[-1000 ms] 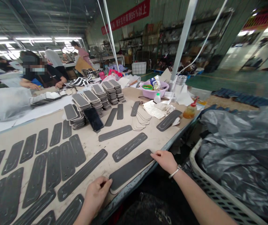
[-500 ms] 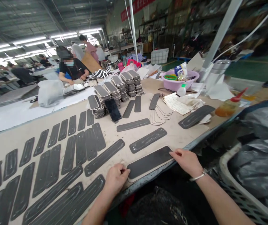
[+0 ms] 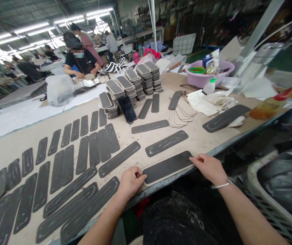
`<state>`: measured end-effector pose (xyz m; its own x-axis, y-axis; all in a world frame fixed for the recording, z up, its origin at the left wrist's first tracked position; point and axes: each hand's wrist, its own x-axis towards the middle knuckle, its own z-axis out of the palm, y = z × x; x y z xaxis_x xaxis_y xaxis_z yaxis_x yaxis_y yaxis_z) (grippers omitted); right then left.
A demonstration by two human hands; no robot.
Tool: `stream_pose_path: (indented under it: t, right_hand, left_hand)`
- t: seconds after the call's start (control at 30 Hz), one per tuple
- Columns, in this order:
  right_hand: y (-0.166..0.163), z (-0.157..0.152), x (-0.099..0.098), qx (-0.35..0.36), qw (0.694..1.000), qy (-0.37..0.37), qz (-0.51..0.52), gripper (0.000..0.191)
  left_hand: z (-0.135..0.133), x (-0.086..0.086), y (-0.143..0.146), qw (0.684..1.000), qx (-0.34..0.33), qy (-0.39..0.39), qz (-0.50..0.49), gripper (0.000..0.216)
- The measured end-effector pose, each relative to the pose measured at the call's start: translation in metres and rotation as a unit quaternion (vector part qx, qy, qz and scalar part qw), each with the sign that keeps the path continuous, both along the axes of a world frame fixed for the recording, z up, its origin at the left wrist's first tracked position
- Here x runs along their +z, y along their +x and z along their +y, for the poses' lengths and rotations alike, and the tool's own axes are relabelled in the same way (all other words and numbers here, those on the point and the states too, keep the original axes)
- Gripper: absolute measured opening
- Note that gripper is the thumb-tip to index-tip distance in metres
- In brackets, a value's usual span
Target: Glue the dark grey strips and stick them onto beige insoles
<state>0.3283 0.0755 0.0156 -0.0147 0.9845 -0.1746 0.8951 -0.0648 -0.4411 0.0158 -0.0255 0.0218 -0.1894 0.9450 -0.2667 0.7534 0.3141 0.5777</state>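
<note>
A long dark grey panel with rounded corners and a pale border [image 3: 168,168] lies at the table's near edge. My left hand [image 3: 132,181] pinches its left end between thumb and fingers. At the other end, my right hand [image 3: 209,166] is closed on the right corner, a bracelet on its wrist. Just beyond the panel lies a grey strip with a glossy wet-looking line [image 3: 166,143]. More glossy grey strips [image 3: 119,159] spread in rows to the left. Several thin pale-edged pieces [image 3: 181,116] are fanned out farther back, under a grey strip [image 3: 174,100].
Stacks of grey panels [image 3: 146,80] and a phone [image 3: 127,109] stand mid-table. Behind are a purple basin [image 3: 199,81], a notebook [image 3: 199,106] and a red-tipped bottle [image 3: 268,108]. A basket [image 3: 253,177] is at right. A co-worker [image 3: 80,63] works across the table.
The view has shifted, so the table appears higher and the basin and bottle farther right. Both hands keep hold of the panel's ends, and the panel has hardly moved on the table.
</note>
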Motion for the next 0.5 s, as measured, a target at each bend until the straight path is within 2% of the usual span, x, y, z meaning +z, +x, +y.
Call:
stream_pose_path:
  t: [0.1, 0.23, 0.33, 0.5]
  right_hand:
    - [0.002, 0.000, -0.004, 0.004, 1.000, 0.005, 0.001, 0.033]
    - [0.002, 0.000, -0.006, 0.001, 1.000, 0.018, 0.005, 0.037]
    - [0.000, 0.000, -0.001, -0.005, 1.000, 0.002, 0.012, 0.037]
    - [-0.003, -0.001, 0.004, -0.011, 1.000, 0.003, 0.029, 0.037]
  left_hand:
    - [-0.012, -0.002, -0.002, 0.995, -0.029, 0.093, 0.019, 0.011]
    - [-0.030, -0.007, -0.007, 0.956, -0.146, 0.250, 0.037, 0.021]
    - [-0.035, -0.011, -0.010, 0.932, -0.217, 0.286, 0.056, 0.026]
    - [-0.032, -0.016, -0.012, 0.920, -0.241, 0.304, 0.059, 0.024]
